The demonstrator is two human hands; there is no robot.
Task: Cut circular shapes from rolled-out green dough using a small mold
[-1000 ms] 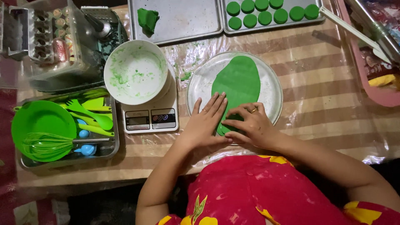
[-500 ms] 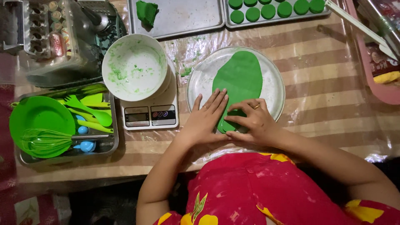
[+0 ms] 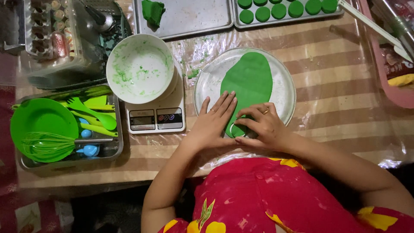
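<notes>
A tray [image 3: 288,22] of cut green rounds [image 3: 279,11] sits beyond my plate [image 3: 284,75]. On it the dough [image 3: 250,80] is mostly uncut. My left hand [image 3: 213,123] lies flat, fingers spread, at its edge; my right hand [image 3: 263,127] curls over a ring cutter [image 3: 235,129].

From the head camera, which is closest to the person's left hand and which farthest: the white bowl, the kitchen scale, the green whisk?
From the left hand:
1. Scale, just to its left.
2. Bowl, on the scale's platform, up and left.
3. Whisk, far left in the metal tray.
</notes>
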